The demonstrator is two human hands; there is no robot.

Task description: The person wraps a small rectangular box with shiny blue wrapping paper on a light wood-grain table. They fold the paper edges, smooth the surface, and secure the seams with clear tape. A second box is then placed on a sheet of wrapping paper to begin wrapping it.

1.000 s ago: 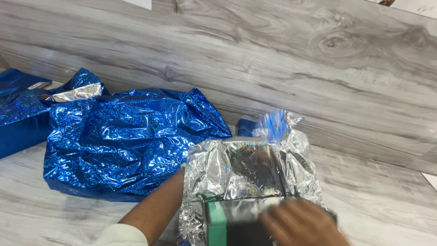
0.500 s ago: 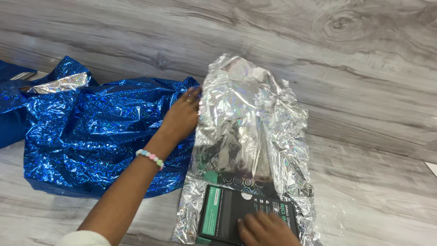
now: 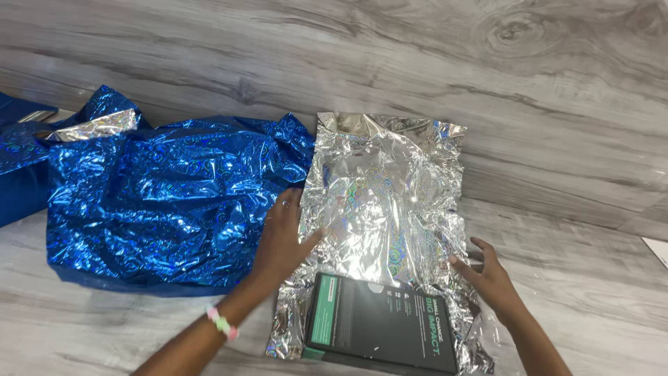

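A crinkled silver foil sheet (image 3: 383, 188) lies spread flat on the grey wood-look surface. A flat black box with a green edge (image 3: 379, 325) rests on the sheet's near end. My left hand (image 3: 282, 237) presses flat on the sheet's left edge, fingers apart, a beaded bracelet on its wrist. My right hand (image 3: 490, 275) rests on the sheet's right edge beside the box, fingers spread. Neither hand grips anything.
A large heap of crumpled blue foil wrap (image 3: 167, 198) lies left of the silver sheet, touching it. More blue wrap (image 3: 21, 160) lies at the far left edge. A white paper corner (image 3: 657, 249) shows at the right edge.
The silver sheet, bunched up over the box before, now lies spread flat. My left hand moved to its left edge; my right hand moved off the box to the right edge.
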